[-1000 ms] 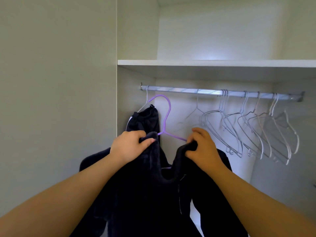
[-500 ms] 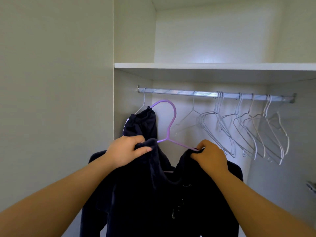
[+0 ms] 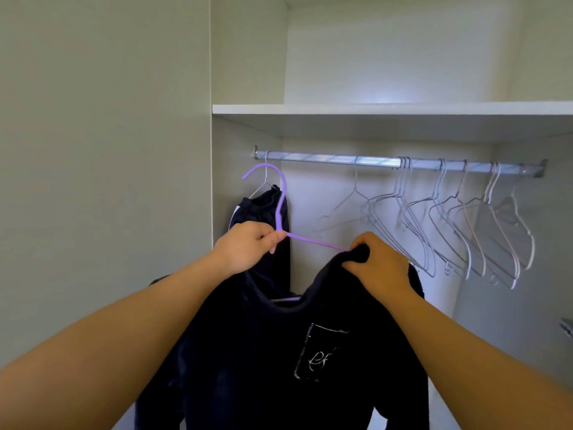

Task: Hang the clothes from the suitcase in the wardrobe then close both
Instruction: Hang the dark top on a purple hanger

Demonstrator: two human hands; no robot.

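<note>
A dark navy top [image 3: 279, 352] with a small chest pocket hangs on a purple hanger [image 3: 280, 200] in front of the open wardrobe. My left hand [image 3: 248, 246] pinches the hanger at the base of its hook. My right hand [image 3: 376, 259] grips the top's right shoulder over the hanger arm. The purple hook is raised just below the left end of the metal rail [image 3: 387, 161], not on it. Behind my left hand another dark garment [image 3: 263, 212] hangs from a wire hanger on the rail. The suitcase is out of view.
Several empty wire hangers [image 3: 449, 231] crowd the middle and right of the rail. A white shelf [image 3: 387, 108] runs above the rail. The wardrobe's left side panel [image 3: 105, 181] fills the left of the view. A small metal fitting [image 3: 567, 328] shows at the right edge.
My left hand let go of the top's left shoulder and took the hanger's neck. The hanger and top rose, the hook now near the rail's left end.
</note>
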